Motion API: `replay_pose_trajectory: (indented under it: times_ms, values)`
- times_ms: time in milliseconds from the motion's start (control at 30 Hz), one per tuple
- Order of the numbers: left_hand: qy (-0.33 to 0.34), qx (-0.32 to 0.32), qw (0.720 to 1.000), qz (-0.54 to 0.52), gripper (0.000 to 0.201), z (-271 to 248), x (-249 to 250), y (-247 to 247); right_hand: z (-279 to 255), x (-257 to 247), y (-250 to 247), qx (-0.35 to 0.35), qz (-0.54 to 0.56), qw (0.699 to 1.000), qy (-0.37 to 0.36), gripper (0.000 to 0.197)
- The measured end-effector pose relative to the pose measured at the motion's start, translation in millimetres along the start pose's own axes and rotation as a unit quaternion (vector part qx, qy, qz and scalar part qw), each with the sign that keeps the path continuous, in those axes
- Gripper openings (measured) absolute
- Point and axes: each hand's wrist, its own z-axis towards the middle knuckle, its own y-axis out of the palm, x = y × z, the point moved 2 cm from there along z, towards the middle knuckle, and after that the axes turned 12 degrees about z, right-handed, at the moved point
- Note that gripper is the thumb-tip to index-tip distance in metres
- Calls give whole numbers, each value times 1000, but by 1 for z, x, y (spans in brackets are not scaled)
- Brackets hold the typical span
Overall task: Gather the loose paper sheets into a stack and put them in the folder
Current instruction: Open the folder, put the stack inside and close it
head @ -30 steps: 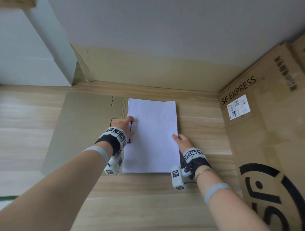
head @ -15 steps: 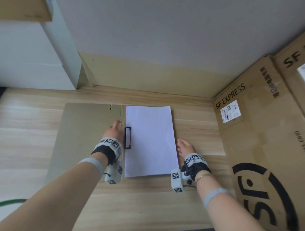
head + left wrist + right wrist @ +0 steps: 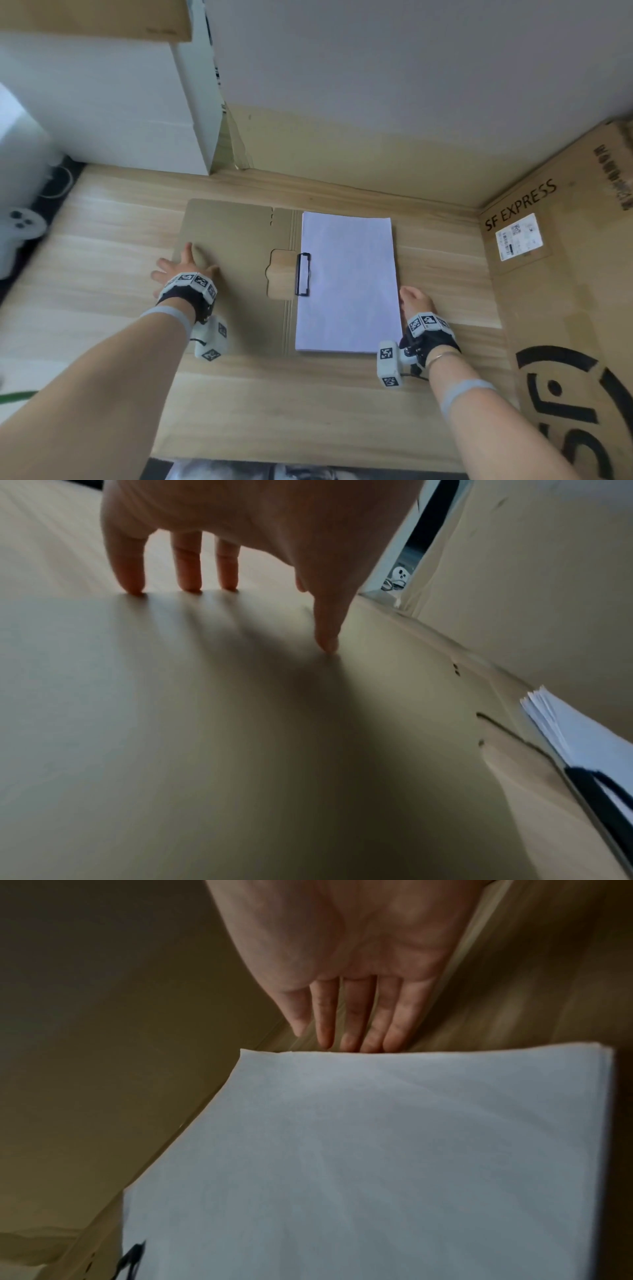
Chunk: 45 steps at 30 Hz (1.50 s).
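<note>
A tan folder [image 3: 236, 260] lies open on the wooden table [image 3: 308, 394]. On its right half sits a squared stack of white paper sheets [image 3: 346, 281] with a black clip [image 3: 303, 274] on its left edge. My left hand [image 3: 181, 267] rests at the left edge of the folder's open cover [image 3: 240, 723]. Its fingers [image 3: 226, 569] are straight with the tips at that edge, and the thumb touches the cover. My right hand [image 3: 414, 301] lies against the stack's right edge [image 3: 377, 1150], fingers [image 3: 359, 1015] straight and together, holding nothing.
A large SF EXPRESS cardboard box [image 3: 565, 274] stands along the right side. A white box [image 3: 120, 102] stands at the back left, and a cardboard panel [image 3: 342, 154] lines the wall behind. A white gadget [image 3: 20, 222] lies beyond the table's left edge.
My left hand left the clip and slid left across the open cover to its left edge. The right hand has stayed at the stack's right edge.
</note>
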Motion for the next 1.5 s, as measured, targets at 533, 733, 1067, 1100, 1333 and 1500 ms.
replay_pose_trajectory:
  times_ms: [533, 733, 1067, 1100, 1333, 1500]
  values:
    - [477, -107, 870, -70, 20, -70, 44, -169, 0, 11, -3, -25, 83, 996, 16, 40]
    - [600, -101, 793, -42, 8, -161, 147, -128, -16, 10, -19, -38, 118, 992, 33, 45]
    - [627, -20, 735, 259, 42, -202, 257, 14, 6, 30, -61, -32, 191, 980, 47, 42]
    - [615, -17, 741, 270, 41, -199, 261, 27, 8, 31, -62, -43, 178, 982, 52, 41]
    - [587, 5, 743, 321, 45, -172, 261, 67, 12, 32, -41, -78, 176, 980, 46, 39]
    - [401, 31, 900, 166, 51, -134, 229, 46, 13, 18, -19, -85, 171, 981, 40, 37]
